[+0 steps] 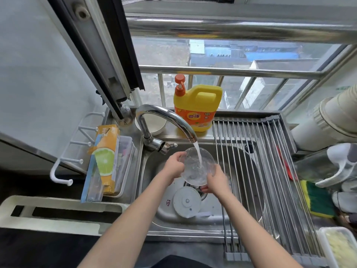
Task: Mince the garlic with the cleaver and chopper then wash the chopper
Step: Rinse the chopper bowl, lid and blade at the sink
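My left hand [173, 165] curls its fingers over the rim of the clear chopper bowl [197, 167], tilted above the sink [222, 219] under the tap's stream [199, 153]. My right hand [216, 179] grips the opposite rim, its fingers hidden beneath. To rinse well, I should turn the bowl so water sweeps every wall; the chopper lid [187, 201] waits below.

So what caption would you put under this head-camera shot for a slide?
Both hands, left and right, hold the clear chopper bowl under the running tap; its lid lies in the sink.
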### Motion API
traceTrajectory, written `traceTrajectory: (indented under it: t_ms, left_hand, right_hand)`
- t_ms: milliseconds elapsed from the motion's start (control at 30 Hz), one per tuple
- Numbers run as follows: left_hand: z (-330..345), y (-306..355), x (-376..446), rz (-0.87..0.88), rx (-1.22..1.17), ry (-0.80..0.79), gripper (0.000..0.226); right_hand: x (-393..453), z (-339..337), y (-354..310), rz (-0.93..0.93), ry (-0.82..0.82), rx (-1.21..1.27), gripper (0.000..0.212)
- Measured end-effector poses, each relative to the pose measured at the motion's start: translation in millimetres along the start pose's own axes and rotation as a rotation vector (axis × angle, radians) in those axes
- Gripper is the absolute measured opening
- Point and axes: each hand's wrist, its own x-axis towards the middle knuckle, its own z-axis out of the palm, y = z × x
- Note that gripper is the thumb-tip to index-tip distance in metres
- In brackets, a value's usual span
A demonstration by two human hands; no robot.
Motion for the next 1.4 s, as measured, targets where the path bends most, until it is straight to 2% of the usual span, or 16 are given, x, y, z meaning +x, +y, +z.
traceTrajectory:
  t_ms: [67, 133, 233, 267, 367, 500, 567, 633, 733, 800, 900, 967, 1067, 1200, 1300, 1400]
  left_hand:
    - [1, -7, 3, -0.057, -0.153, 0.005, 0.066]
    - [3, -13, 2, -0.177, -0.273, 0.006, 0.059]
    - [4, -15, -3, -0.38, -0.308, -0.045, 0.024]
    - [3, -15, -3, -0.417, -0.267, -0.05, 0.024]
    - [4, -13, 4, -0.302, -0.064, 0.055, 0.033]
    - [3, -11, 12, 0.07, 0.129, 0.151, 0.034]
    - [2, -13, 12, 0.012, 0.067, 0.166, 0.042]
    - [3, -15, 11, -0.19, -0.047, 0.121, 0.045]
    - [6, -14, 4, -0.411, -0.116, 0.039, 0.035]
    - [6, -13, 5, -0.36, -0.025, 0.106, 0.033]
    - [4, -8, 8, -0.041, 0.303, 0.234, 0.029]
    - [6, -3, 7, 0.033, 0.225, 0.237, 0.036]
    - [4, -9, 14, -0.047, 0.091, 0.217, 0.051]
    - [5, -26, 14, -0.263, -0.11, 0.176, 0.034]
    - [9, -21, 9, -0.34, -0.128, 0.13, 0.032]
    - [4, 3, 7, -0.285, 0.169, 0.129, 0.042]
  right_hand:
    - [-5, 0, 0, -0.261, 0.129, -0.135, 0.034]
    - [-5, -4, -10, -0.383, 0.166, -0.262, 0.032]
    - [7, -12, -19, -0.247, 0.101, -0.385, 0.03]
    - [10, -14, -19, -0.154, 0.029, -0.351, 0.031]
    - [8, -13, -15, 0.06, -0.157, -0.212, 0.019]
    - [2, -2, -4, -0.144, 0.014, -0.142, 0.019]
    - [-1, -3, -7, -0.326, 0.114, -0.214, 0.014]
    - [-3, -6, -18, -0.41, 0.163, -0.285, 0.017]
    - [10, -11, -28, -0.273, 0.094, -0.419, 0.031]
    - [19, -13, -22, -0.116, -0.026, -0.403, 0.027]
    - [21, -7, -6, -0.045, -0.131, -0.388, 0.011]
    - [16, -3, -6, -0.101, -0.076, -0.331, 0.013]
    - [9, -6, -12, -0.239, 0.076, -0.442, 0.023]
    - [6, -12, -39, -0.359, 0.219, -0.632, 0.033]
    - [16, -14, -40, -0.241, 0.19, -0.54, 0.034]
    - [21, -16, -19, -0.058, 0.036, -0.42, 0.029]
